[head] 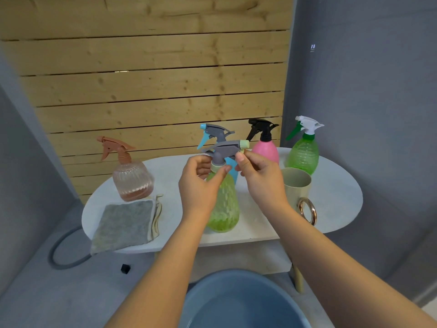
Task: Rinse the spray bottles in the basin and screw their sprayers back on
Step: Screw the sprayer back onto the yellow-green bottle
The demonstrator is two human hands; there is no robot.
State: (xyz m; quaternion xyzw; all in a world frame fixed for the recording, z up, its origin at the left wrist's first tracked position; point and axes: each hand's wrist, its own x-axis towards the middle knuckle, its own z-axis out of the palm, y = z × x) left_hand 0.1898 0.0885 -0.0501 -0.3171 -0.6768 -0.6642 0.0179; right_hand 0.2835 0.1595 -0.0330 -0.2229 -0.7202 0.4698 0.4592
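The light green spray bottle [223,204] stands upright on the table [335,204], between both hands. The left hand [201,183] pinches its collar; the right hand [257,174] grips the grey sprayer [227,147], whose nozzle points right.

Both hands meet at the light green bottle [223,204] on the tabletop [335,204]: left hand [201,183] pinches its collar, right hand [259,172] holds the grey sprayer [227,147].
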